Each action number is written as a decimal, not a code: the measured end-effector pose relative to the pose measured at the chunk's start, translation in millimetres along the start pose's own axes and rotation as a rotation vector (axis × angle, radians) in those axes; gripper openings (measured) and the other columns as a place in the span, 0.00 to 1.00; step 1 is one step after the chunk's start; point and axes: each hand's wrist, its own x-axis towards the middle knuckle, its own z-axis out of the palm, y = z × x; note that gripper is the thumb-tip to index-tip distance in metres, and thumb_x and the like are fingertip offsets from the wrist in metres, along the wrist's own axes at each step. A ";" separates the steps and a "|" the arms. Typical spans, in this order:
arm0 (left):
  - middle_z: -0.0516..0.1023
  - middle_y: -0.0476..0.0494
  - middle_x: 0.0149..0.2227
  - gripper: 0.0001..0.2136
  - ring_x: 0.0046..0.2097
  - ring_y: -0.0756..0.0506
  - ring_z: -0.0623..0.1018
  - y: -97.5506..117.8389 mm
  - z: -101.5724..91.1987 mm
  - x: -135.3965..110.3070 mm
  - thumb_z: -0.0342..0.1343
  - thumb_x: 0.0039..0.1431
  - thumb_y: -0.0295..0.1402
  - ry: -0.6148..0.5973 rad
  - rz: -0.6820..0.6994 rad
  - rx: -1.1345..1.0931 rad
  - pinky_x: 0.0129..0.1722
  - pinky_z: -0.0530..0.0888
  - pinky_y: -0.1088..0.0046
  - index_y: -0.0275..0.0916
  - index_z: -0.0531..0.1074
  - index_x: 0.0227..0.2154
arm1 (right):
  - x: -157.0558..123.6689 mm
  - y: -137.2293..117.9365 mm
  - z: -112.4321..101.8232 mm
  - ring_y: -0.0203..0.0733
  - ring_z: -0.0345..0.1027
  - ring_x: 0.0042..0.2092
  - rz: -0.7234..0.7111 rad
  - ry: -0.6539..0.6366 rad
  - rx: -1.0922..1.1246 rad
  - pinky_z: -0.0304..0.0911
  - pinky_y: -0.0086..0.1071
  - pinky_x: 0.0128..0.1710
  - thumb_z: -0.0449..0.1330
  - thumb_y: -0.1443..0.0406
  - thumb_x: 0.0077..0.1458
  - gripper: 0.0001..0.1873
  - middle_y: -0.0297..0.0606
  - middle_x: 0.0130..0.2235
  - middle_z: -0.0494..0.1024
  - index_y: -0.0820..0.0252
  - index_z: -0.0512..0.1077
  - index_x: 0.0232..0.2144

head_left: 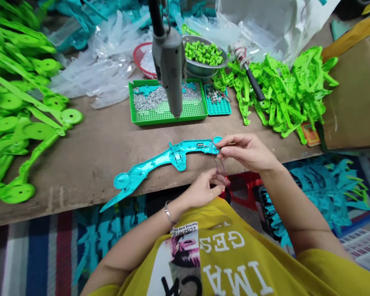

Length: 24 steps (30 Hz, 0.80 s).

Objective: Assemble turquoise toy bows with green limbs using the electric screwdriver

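Observation:
A long turquoise plastic toy-bow half (160, 162) lies on the brown table, its tip hanging over the near edge. My right hand (246, 151) pinches something small at the bow's right end, fingers pressed together. My left hand (205, 190) is below the table edge, fingers closed on thin wires that run up to the right hand. A grey electric screwdriver (169, 65) hangs over the table, just behind the bow.
A green tray (166, 114) with screws and a small teal tray (218, 106) sit behind. A metal bowl (203, 68) holds green pieces. Green plastic parts are piled left (21, 111) and right (283, 94). A cardboard box (354, 94) stands at right; teal parts (327, 193) lie below.

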 end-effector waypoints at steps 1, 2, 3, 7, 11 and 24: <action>0.80 0.38 0.41 0.14 0.41 0.46 0.80 3.3 -3.7 -8.6 0.59 0.59 0.31 0.007 -0.035 0.012 0.46 0.76 0.66 0.34 0.71 0.48 | 1.0 2.7 -0.6 0.35 0.77 0.33 0.005 0.017 0.015 0.74 0.30 0.37 0.73 0.59 0.48 0.14 0.35 0.32 0.82 0.58 0.81 0.37; 0.80 0.40 0.40 0.15 0.40 0.47 0.79 5.8 -7.9 -17.2 0.60 0.60 0.33 0.024 -0.065 0.027 0.44 0.75 0.68 0.34 0.71 0.48 | 1.9 5.9 -1.1 0.34 0.77 0.32 0.012 0.036 0.026 0.74 0.30 0.36 0.74 0.57 0.47 0.15 0.35 0.32 0.82 0.59 0.81 0.36; 0.80 0.41 0.39 0.15 0.40 0.48 0.79 7.4 -12.4 -25.4 0.60 0.60 0.34 0.046 -0.094 0.038 0.43 0.74 0.70 0.34 0.72 0.48 | 2.7 9.1 -1.4 0.34 0.76 0.32 0.019 0.055 0.032 0.74 0.30 0.36 0.74 0.56 0.46 0.16 0.35 0.32 0.82 0.59 0.80 0.35; 0.80 0.43 0.37 0.15 0.38 0.48 0.80 9.7 -26.8 -45.6 0.60 0.62 0.40 0.134 -0.193 -0.032 0.41 0.74 0.71 0.35 0.74 0.46 | 4.5 19.8 -1.7 0.35 0.75 0.33 -0.003 0.075 -0.048 0.73 0.32 0.37 0.73 0.53 0.47 0.18 0.36 0.33 0.81 0.59 0.79 0.34; 0.80 0.44 0.37 0.15 0.40 0.48 0.81 15.7 -34.5 -47.8 0.62 0.60 0.41 0.254 -0.166 -0.109 0.45 0.75 0.69 0.35 0.76 0.43 | -1.4 27.3 -2.6 0.36 0.73 0.37 -0.110 0.176 -0.314 0.71 0.33 0.41 0.70 0.56 0.51 0.21 0.38 0.42 0.79 0.57 0.77 0.46; 0.69 0.55 0.25 0.18 0.21 0.54 0.73 61.6 -49.7 -40.7 0.59 0.61 0.50 0.181 -0.110 -0.185 0.23 0.75 0.78 0.38 0.68 0.38 | -23.5 27.2 48.7 0.53 0.61 0.66 -0.589 -0.115 -0.962 0.48 0.61 0.68 0.57 0.70 0.57 0.39 0.48 0.65 0.67 0.53 0.52 0.68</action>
